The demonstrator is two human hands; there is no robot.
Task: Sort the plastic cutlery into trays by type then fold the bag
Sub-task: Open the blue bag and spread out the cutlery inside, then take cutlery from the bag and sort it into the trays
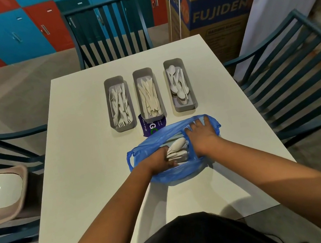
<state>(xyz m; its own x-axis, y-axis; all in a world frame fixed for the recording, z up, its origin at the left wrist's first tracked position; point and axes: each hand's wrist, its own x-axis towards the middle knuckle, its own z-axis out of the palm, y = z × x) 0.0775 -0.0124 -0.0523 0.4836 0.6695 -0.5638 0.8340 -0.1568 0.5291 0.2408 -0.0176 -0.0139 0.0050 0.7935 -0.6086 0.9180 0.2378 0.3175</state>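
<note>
The blue bag lies on the bench just before three grey trays, its film thin, limp and slippery, the white cutlery inside it light and stiff, best pinched by the handles. The left hand reaches into the mouth, its fingers curled around a bundle of pieces, while the right hand rests flat with straight fingers, spreading the far rim open.

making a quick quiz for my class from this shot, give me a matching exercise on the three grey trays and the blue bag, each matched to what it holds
Column 1
1. left tray
2. middle tray
3. right tray
4. blue plastic bag

Column 2
A. white spoons only
B. cutlery not yet sorted, with both hands in it
C. cream knives
D. white forks

Pairs: 1-D, 2-C, 3-A, 4-B
</note>
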